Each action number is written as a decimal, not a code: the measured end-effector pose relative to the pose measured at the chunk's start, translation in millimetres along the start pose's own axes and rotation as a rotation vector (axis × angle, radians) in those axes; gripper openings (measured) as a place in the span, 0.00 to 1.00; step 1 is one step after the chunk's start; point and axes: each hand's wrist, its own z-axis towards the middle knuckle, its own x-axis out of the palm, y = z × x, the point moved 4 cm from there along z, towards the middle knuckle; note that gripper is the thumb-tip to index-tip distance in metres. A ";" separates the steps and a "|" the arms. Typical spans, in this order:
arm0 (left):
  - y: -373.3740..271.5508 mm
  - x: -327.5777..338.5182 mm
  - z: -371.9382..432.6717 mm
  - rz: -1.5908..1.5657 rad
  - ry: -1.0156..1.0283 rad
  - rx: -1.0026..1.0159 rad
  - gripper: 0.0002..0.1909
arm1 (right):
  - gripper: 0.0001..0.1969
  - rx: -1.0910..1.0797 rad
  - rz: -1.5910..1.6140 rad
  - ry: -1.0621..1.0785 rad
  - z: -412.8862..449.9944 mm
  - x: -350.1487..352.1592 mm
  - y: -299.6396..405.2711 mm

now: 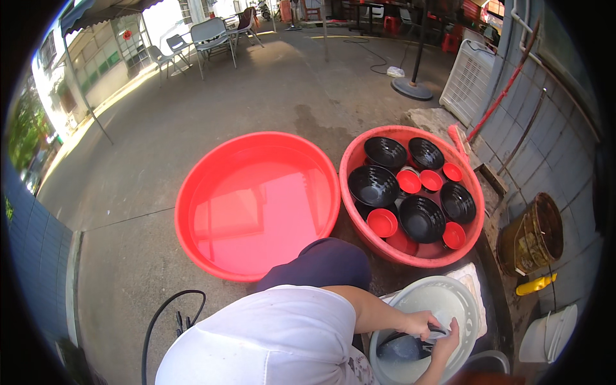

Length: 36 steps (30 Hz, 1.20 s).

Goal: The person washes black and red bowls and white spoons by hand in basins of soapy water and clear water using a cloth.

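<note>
At the lower right, my left hand (419, 323) and my right hand (446, 342) meet inside a pale translucent plastic basin (459, 298). Between them is a small dark-rimmed bowl (438, 331), with the fingers of both hands around it. My fingers hide part of it, and its inside looks whitish. Just below my left hand, a larger black bowl (402, 350) lies partly under cloudy water in the basin.
A red tub (190, 192) of water stands ahead. Beside it, a faded red tub (353, 224) holds several black bowls (422, 219) and small red bowls (382, 222). A rusty bucket (524, 240), yellow bottle (535, 285) and white bucket (546, 337) line the tiled wall (544, 139).
</note>
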 end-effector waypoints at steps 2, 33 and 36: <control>-1.1 0.5 -3.0 -0.048 -0.048 -0.062 0.31 | 0.20 0.434 0.476 -0.016 -14.6 1.8 -52.9; -30.9 -13.1 3.5 0.784 0.053 0.154 0.18 | 0.19 -0.031 -0.467 -0.094 -22.0 -15.5 38.7; -25.7 4.4 0.9 0.825 0.156 0.198 0.18 | 0.18 -0.109 -0.477 -0.166 -25.5 -12.2 17.5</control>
